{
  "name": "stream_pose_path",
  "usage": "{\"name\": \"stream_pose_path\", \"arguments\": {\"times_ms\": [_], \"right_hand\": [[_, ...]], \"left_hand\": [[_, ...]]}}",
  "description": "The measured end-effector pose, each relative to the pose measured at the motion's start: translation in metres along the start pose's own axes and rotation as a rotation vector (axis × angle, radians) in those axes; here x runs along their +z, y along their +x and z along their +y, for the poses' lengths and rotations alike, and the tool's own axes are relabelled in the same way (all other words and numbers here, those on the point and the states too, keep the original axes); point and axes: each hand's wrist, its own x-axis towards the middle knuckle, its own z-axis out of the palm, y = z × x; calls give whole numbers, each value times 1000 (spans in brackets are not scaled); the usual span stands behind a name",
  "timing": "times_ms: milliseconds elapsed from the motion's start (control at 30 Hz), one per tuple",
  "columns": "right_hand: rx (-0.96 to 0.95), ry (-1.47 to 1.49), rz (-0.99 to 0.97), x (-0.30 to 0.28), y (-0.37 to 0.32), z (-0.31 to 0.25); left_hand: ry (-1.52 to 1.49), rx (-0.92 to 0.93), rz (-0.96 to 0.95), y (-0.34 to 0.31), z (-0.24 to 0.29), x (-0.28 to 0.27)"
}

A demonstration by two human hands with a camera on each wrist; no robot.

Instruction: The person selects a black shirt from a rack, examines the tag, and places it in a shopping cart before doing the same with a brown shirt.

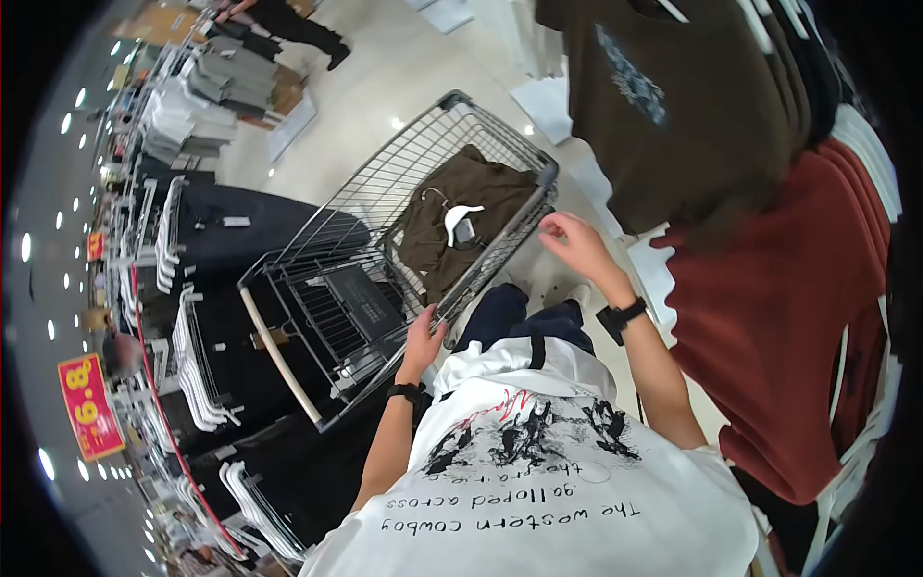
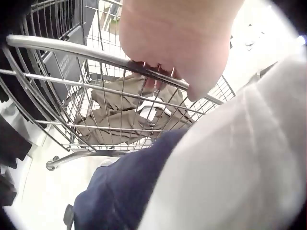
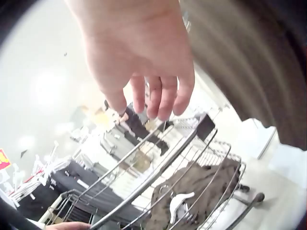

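Observation:
A metal wire shopping cart (image 1: pixel 506 125) stands in front of me, with a dark brown garment (image 1: pixel 424 231) heaped in its basket. On the garment lies a white hanger (image 1: pixel 456 227) with a metal hook. My left hand (image 1: pixel 421 344) grips the near side rail; in the left wrist view its fingertips (image 2: pixel 152 82) show curled over to the inside of the rail. My right hand (image 1: pixel 580 248) is held in the air just beside the cart's far corner. Its fingers (image 3: pixel 166 96) bend loosely and hold nothing in the right wrist view.
Close on the right hang a brown shirt (image 1: pixel 673 106) and rust-red garments (image 1: pixel 788 337). Racks of dark clothes (image 1: pixel 255 226) line the left side, with a red price sign (image 1: pixel 90 408). Another person's legs (image 1: pixel 298 29) are farther along the tiled aisle (image 1: pixel 385 67).

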Motion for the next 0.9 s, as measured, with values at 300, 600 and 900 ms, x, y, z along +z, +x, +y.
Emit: {"name": "stream_pose_path", "arguments": {"times_ms": [300,600,900], "right_hand": [[107,-613,-421,150,74,55],[359,-781,-6,187,67,47],[413,-892,33,195,60,32]], "left_hand": [[-203,-164,-393,19,0,-55],[-285,-62,-427,107,-61,-80],[-240,-175,-462,208,-183,43]]}}
